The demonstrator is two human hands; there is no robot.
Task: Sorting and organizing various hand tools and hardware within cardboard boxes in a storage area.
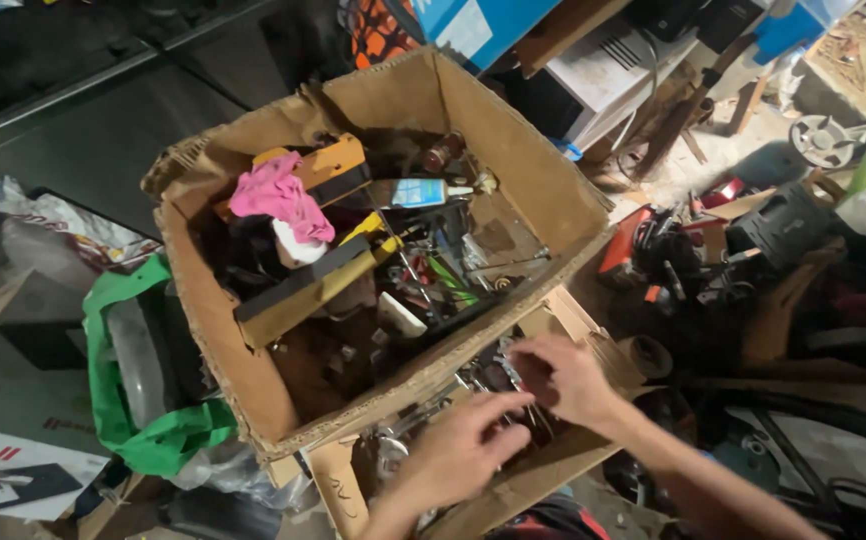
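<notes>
Corrugated cardboard box [543, 180], both hands [513, 415] loosely spread, fingering jumbled metal tools [488, 378]

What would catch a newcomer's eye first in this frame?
Probably the big open cardboard box in the middle, crammed with tools, with a bright pink rag lying on top at its left side. Just below it, the left hand and right hand reach into a smaller box of metal parts. A green bag stands out at the left, against the dark clutter all around.
</notes>
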